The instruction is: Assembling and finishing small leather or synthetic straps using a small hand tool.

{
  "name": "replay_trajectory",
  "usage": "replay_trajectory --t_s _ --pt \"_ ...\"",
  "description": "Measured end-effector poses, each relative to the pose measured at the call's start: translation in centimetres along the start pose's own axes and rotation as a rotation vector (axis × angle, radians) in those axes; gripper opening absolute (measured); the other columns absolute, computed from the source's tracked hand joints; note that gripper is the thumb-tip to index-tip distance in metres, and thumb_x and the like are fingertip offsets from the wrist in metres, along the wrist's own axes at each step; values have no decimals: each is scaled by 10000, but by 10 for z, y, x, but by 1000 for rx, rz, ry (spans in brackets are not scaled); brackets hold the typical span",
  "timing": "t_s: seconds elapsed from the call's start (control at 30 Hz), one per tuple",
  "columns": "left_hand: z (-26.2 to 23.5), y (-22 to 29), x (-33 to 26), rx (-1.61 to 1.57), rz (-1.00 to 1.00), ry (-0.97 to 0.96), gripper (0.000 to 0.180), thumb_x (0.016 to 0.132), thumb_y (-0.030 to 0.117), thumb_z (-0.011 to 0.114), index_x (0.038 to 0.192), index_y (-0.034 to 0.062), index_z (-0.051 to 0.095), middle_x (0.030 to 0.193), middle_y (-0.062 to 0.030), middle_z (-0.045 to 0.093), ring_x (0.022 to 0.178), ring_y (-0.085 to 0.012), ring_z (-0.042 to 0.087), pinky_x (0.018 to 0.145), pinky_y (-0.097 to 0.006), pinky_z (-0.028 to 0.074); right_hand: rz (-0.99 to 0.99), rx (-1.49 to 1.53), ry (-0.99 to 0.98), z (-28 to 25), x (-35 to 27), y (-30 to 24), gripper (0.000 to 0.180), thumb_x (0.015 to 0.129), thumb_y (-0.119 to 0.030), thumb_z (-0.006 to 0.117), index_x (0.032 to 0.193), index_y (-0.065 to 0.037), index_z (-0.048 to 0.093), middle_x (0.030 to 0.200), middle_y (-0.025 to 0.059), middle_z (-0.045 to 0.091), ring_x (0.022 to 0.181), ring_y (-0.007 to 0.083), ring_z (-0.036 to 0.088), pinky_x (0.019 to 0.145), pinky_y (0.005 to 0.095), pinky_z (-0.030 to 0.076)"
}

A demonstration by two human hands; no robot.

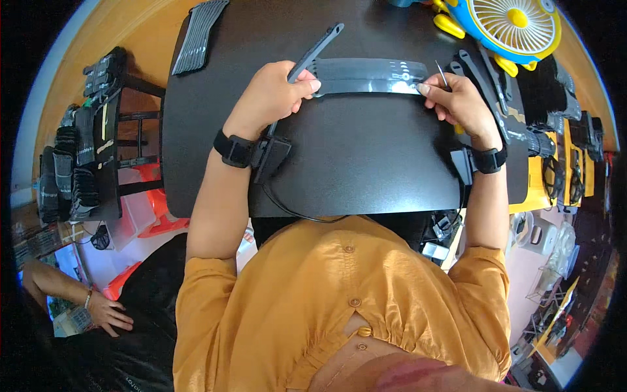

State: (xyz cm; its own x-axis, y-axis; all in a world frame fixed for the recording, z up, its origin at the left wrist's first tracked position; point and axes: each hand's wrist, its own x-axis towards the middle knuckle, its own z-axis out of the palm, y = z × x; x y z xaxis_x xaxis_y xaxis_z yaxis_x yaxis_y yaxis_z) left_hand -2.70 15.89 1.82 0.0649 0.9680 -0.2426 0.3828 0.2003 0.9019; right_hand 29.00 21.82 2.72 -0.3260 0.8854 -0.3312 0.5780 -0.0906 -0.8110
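From where I stand, the piece in work, a dark, flat band [369, 77], is stretched sideways above the table [353, 153], the left hand [277, 95] pinching one end, from which a narrow strap [320, 49] juts up, and the right hand [459, 103] closed on the other, with a thin metal tool [441, 73] poking out. I'd judge this one to be partway through, since both hands have yet to let go. A neat pile of strips [199, 39] lies at the far left corner, though whether those are finished or waiting I can't tell.
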Motion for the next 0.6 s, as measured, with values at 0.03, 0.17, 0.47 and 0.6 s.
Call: replay_trajectory --t_s 0.03,0.17,0.47,0.6 --pt "0 -2 1 30 20 28 211 860 195 675 858 -15 651 659 -27 600 510 -85 516 468 -245 406 -1 -47 20 0 2 0 203 913 -268 662 884 -67 653 687 -39 595 518 24 506 443 165 351" --pt "1 -2 3 94 -74 82 237 854 229 687 827 -5 657 642 -25 597 507 -92 528 470 -254 408 5 -7 32 -3 6 8 226 905 -294 670 902 -69 649 681 -36 589 524 27 513 448 174 366" --pt "4 -6 8 89 -80 119 280 875 274 696 751 62 561 569 29 510 442 -46 447 391 -217 324 30 -2 84 -3 8 7 219 925 -284 642 920 -65 639 677 -27 590 508 33 520 429 167 366" --pt "3 -9 9 94 -103 109 256 879 267 692 810 44 586 576 26 522 437 -52 469 382 -217 335 27 10 92 -1 7 9 225 924 -272 639 933 -48 637 685 -17 600 509 41 536 428 177 386"
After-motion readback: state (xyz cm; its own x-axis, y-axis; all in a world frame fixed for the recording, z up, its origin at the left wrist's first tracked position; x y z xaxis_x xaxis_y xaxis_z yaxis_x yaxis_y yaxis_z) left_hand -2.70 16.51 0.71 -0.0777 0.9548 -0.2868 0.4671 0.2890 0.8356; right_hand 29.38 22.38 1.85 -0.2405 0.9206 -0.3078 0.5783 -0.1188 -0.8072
